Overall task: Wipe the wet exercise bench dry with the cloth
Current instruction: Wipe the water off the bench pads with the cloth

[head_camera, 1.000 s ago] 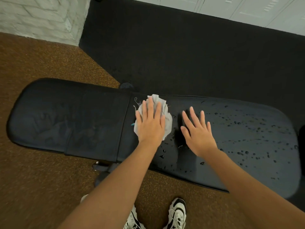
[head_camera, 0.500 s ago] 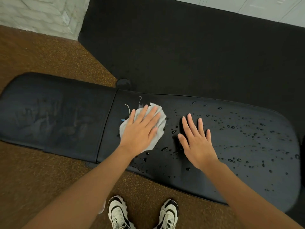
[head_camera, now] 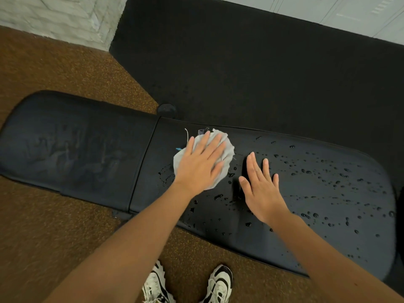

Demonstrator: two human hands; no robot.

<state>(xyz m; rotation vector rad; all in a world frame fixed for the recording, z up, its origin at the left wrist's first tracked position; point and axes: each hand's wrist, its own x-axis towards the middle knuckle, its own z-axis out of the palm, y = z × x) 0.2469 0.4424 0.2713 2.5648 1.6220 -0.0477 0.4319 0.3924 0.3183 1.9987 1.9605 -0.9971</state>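
A long black padded exercise bench (head_camera: 317, 193) runs across the view from left to right. Its right pad is dotted with water drops, while the left pad (head_camera: 76, 145) shows only dull smear marks. A crumpled grey cloth (head_camera: 226, 153) lies near the left end of the right pad. My left hand (head_camera: 200, 162) presses flat on the cloth with straight fingers. Just to its right, my right hand (head_camera: 261, 189) rests flat on the wet pad, fingers straight and together.
Brown speckled floor (head_camera: 54, 237) lies under the bench and my two white-and-black shoes (head_camera: 188, 283). A black mat (head_camera: 240, 62) covers the floor beyond the bench. A white brick wall (head_camera: 54, 16) stands at the top left, pale lockers (head_camera: 338, 12) at the top right.
My left hand slid the cloth toward me and leftward, then back to the right on the right pad, leaving a wiped patch. My right hand stayed flat on the pad.
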